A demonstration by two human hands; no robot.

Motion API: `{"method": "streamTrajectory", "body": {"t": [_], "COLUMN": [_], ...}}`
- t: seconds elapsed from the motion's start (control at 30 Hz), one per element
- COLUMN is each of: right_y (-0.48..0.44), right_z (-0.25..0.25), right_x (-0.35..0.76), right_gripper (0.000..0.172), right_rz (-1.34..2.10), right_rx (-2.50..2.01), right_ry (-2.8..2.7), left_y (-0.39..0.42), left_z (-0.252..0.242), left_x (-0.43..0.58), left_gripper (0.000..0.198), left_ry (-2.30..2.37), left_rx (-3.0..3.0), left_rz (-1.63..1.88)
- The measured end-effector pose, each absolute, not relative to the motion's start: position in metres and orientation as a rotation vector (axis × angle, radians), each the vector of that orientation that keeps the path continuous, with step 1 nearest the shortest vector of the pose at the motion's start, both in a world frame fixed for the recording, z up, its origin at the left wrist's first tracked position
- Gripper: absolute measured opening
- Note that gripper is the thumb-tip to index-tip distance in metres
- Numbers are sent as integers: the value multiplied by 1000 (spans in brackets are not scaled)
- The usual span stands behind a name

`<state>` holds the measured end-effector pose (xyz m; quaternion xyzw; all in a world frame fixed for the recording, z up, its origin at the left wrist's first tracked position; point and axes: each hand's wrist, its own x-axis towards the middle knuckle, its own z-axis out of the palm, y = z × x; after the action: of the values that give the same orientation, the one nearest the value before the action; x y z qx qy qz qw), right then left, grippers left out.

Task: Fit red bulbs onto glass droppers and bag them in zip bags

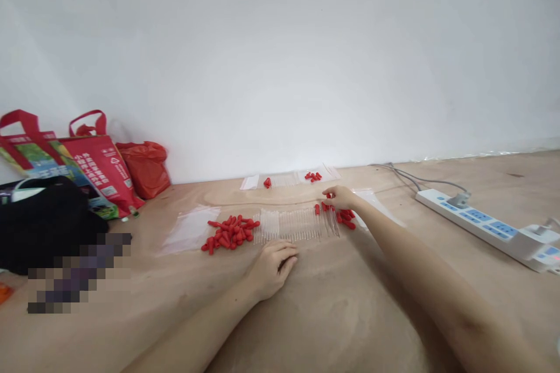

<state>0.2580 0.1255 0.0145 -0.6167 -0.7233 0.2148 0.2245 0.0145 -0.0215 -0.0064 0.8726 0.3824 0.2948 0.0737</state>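
Glass tubes (294, 225) lie parallel, seemingly for easy reach
Right hand (343, 197) pinches a red rubber bulb (329, 194) near their right end; left hand (272, 268), fingers loosely parted, rests on the counter (345, 309), perhaps for support.

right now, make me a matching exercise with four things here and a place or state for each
1. power strip
2. tubes
3. left hand
4. right hand

A. pinching a red piece
B. clear, laid side by side
C. white, with a plug in it
D. on the near side of the tubes

Pairs: 1-C, 2-B, 3-D, 4-A
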Motion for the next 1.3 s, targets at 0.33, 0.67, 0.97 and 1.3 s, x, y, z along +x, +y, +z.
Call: {"method": "streamTrajectory", "body": {"t": [0.33,0.67,0.97,1.3], "right_y": [90,88,82,82], "right_z": [26,22,24,23], "right_x": [242,237,229,229], "right_gripper": [34,22,24,24], "right_rz": [201,47,-64,-63], "right_rx": [-1669,-1773,-1808,-1838], "right_ry": [-2392,-2463,-2495,-2477], "left_y": [-21,-21,-22,-21], "left_z": [-8,-6,-4,-5], "left_x": [14,15,16,16], "left_gripper": [24,25,24,25], "left_ry": [1179,1178,1180,1185], "left_rx": [2572,2584,2576,2587], "left_rz": [782,765,768,761]}}
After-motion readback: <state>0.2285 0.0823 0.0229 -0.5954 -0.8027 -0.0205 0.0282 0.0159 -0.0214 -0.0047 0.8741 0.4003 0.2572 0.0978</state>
